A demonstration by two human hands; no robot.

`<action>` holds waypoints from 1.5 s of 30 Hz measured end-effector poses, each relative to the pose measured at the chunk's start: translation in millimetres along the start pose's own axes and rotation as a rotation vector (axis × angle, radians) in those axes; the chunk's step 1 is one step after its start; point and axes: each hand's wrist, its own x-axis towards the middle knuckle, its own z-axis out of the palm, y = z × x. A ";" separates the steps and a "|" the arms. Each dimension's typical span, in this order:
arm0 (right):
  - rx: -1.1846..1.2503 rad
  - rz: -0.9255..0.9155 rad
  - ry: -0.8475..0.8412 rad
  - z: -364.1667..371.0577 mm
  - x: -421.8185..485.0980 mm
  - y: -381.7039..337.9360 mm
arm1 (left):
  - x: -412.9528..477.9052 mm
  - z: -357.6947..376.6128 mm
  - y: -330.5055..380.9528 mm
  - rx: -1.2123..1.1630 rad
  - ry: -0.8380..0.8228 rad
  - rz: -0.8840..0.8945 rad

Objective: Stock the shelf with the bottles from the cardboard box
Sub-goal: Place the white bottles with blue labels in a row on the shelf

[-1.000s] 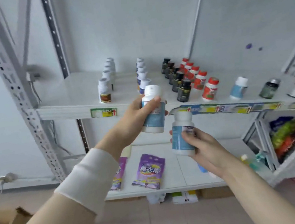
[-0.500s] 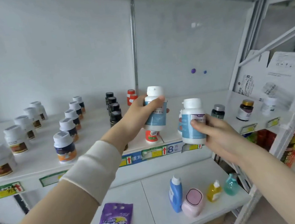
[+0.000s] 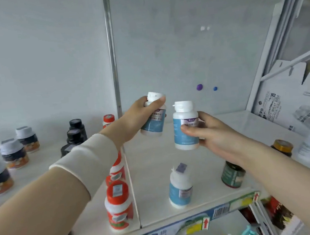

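Head view caught me at the placing step, both hands up over the white upper shelf (image 3: pixel 156 167). My left hand (image 3: pixel 138 117) gripped a white plastic bottle with a blue label (image 3: pixel 152 126), fingers (image 3: pixel 157 102) curled round its neck and cap. That bottle was tilted and held clear above the shelf board. My right hand (image 3: pixel 218 137) held a second white blue-labelled bottle (image 3: pixel 182 118) upright, thumb across the label, just beside the first and nearer me. Neither bottle touched the shelf.

A matching white bottle (image 3: pixel 179 189) stood alone near the front edge, below the right-hand one. It was between a row of red-capped white bottles (image 3: pixel 117 204) on its left and a dark green jar (image 3: pixel 232 174) on its right. The cardboard box was out of sight.

I judged the next move was to lower each bottle upright behind that standing one, in line. The left one needed righting first, and the grip should ease only once each base sat flat.
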 end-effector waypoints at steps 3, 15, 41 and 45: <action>-0.140 0.005 -0.039 -19.2 38.2 6.8 | 36.5 5.0 -16.0 0.045 0.061 -0.042; -0.341 0.079 -0.230 -7.0 169.9 53.8 | 132.3 -31.3 -73.4 0.452 0.195 -0.250; -0.560 0.094 -0.211 40.4 231.3 100.9 | 177.2 -57.3 -122.8 0.744 0.079 -0.352; -0.566 0.091 -0.220 33.0 228.4 94.7 | 173.6 -58.7 -112.9 0.788 0.072 -0.353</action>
